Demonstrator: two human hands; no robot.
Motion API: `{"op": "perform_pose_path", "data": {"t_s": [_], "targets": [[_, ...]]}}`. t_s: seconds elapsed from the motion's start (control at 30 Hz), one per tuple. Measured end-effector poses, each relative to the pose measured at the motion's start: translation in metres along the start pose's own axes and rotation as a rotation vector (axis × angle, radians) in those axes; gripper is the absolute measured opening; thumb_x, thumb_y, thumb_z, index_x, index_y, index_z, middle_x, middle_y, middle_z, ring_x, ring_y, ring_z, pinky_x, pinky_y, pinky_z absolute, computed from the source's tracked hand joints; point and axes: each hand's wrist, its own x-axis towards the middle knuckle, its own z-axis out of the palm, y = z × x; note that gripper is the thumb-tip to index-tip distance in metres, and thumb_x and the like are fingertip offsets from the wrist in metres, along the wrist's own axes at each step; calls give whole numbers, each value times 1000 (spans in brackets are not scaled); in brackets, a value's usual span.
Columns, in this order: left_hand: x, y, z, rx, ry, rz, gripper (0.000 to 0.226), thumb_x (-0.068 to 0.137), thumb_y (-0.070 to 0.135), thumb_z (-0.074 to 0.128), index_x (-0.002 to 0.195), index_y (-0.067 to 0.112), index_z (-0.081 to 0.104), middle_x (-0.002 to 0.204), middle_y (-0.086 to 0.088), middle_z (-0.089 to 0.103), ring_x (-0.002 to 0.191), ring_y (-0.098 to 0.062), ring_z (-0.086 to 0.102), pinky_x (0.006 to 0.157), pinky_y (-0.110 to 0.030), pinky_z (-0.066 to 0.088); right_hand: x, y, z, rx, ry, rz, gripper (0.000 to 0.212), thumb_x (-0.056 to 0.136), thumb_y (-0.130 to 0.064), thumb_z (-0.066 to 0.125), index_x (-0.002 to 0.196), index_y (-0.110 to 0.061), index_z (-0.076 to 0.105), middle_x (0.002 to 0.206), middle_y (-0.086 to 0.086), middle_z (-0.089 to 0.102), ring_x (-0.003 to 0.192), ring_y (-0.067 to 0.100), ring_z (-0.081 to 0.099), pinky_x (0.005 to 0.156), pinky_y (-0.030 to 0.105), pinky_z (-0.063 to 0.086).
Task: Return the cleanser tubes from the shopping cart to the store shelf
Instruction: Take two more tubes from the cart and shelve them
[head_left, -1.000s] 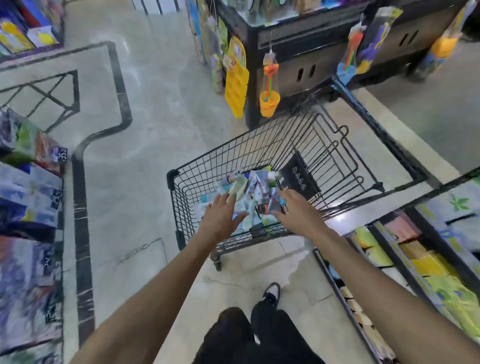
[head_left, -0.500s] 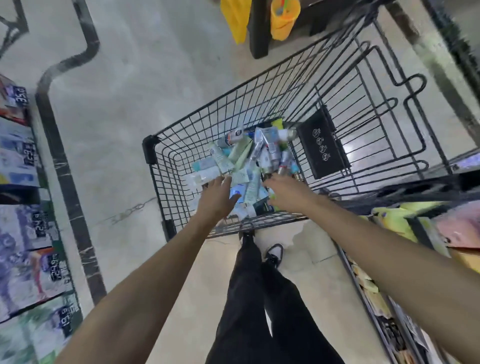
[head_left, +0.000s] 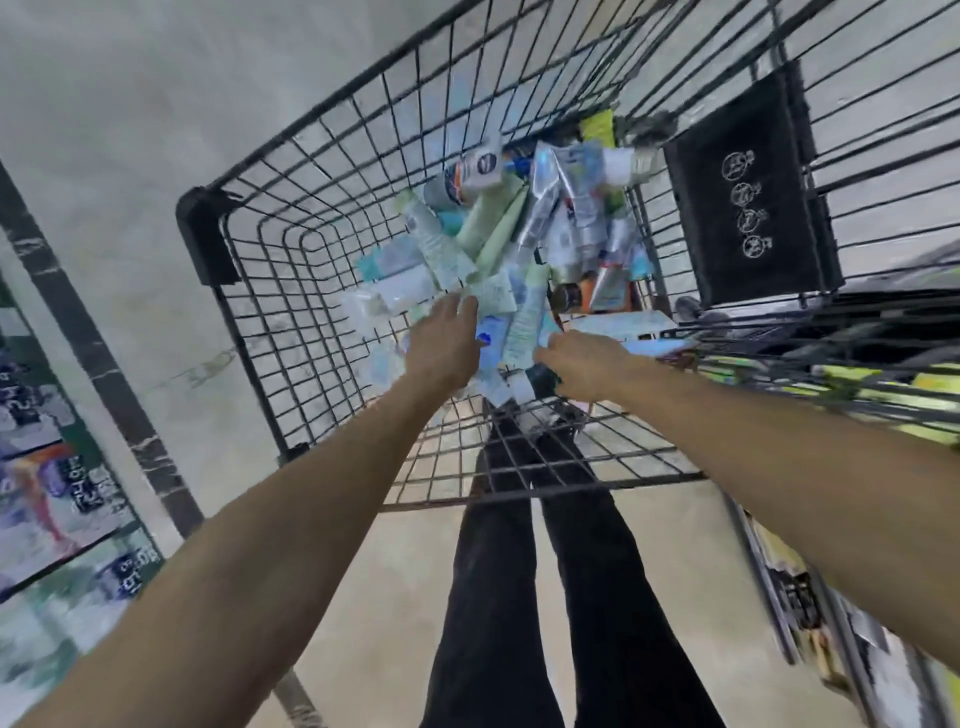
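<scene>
Pale polished floor with dark inlaid stripe, black trousers (two legs, seen from above), blurred packaged goods with price tags at left, yellow-green packets at right.

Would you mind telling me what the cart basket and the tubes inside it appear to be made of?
Cart basket: thin crossing rods, likely metal wire with a dark coating. Tubes: probably soft plastic, mostly pale and matte; a silvery tube shows creased, shiny highlights, perhaps foil laminate.
</scene>
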Motion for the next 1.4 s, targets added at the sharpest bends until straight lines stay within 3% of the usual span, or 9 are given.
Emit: {"op": "perform_pose_path", "data": {"t_s": [0.27, 0.47, 0.67, 0.8, 0.93, 1.0, 1.13, 1.27, 1.4], "targets": [[29, -10, 37, 188, 194, 73, 65, 77, 3, 69, 138, 8, 47, 133, -18, 55, 114, -39, 56, 88, -49, 50, 32, 8, 29, -190, 69, 8, 46, 89, -17, 64, 135, -19, 56, 131, 10, 55, 125, 35, 47, 103, 50, 35], [33, -27, 35, 184, 269, 176, 62, 87, 12, 56, 147, 9, 44, 130, -16, 59, 115, -39, 55, 96, -51, 46, 30, 9, 19, -8, 50, 21, 36, 89, -10, 60, 124, -18, 61, 114, 8, 59, 109, 33, 59, 74, 35, 34], [27, -10, 11, -89, 189, 151, 42, 94, 7, 53, 136, 10, 51, 116, -11, 67, 101, -34, 61, 80, -44, 53, -1, 21, -7, 250, 92, 153, 41, 84, -13, 69, 122, -26, 67, 114, 7, 65, 103, 31, 63, 75, 33, 47], [5, 9, -27, -753, 42, -95, 54, 93, 6, 66, 145, 11, 53, 124, -1, 66, 89, -12, 69, 80, -30, 59, -39, 23, -36, 542, 234, 258, 55, 78, -10, 76, 122, -39, 61, 111, -3, 62, 88, 23, 61, 66, 30, 51], [-34, 25, -78, -1213, -47, -227, 44, 88, 0, 65, 132, 6, 62, 122, -15, 70, 107, -32, 68, 102, -56, 53, -86, 22, -68, 1010, 460, 374, 50, 70, -15, 89, 110, -35, 68, 116, -5, 64, 102, 16, 64, 71, 24, 49], [-60, 36, -105, -1374, -47, -232, 48, 78, 8, 64, 127, 7, 65, 123, -19, 69, 106, -34, 64, 100, -53, 52, -115, 16, -84, 1296, 553, 381, 52, 72, -13, 91, 116, -26, 68, 111, -6, 66, 107, 15, 63, 81, 26, 51], [-121, 62, -160, -1519, -38, -137, 50, 81, 8, 53, 130, 6, 63, 111, -15, 66, 98, -28, 58, 84, -41, 48, -184, -8, -109, 1701, 781, 275, 41, 75, -9, 89, 111, -14, 72, 99, 0, 73, 90, 18, 69, 71, 28, 57], [-171, 89, -209, -1539, -34, 48, 47, 89, -6, 44, 131, 8, 62, 103, -8, 70, 85, -22, 66, 66, -32, 57, -250, -35, -130, 2077, 988, 94, 40, 79, 3, 80, 109, -18, 65, 108, 9, 70, 91, 24, 72, 77, 49, 61], [-206, 113, -243, -1492, -37, 187, 44, 90, -4, 48, 131, 6, 62, 113, -16, 72, 95, -28, 67, 81, -41, 54, -305, -59, -134, 2312, 1111, -97, 45, 76, -1, 82, 116, -11, 66, 119, 19, 71, 106, 38, 68, 99, 64, 52]]}}
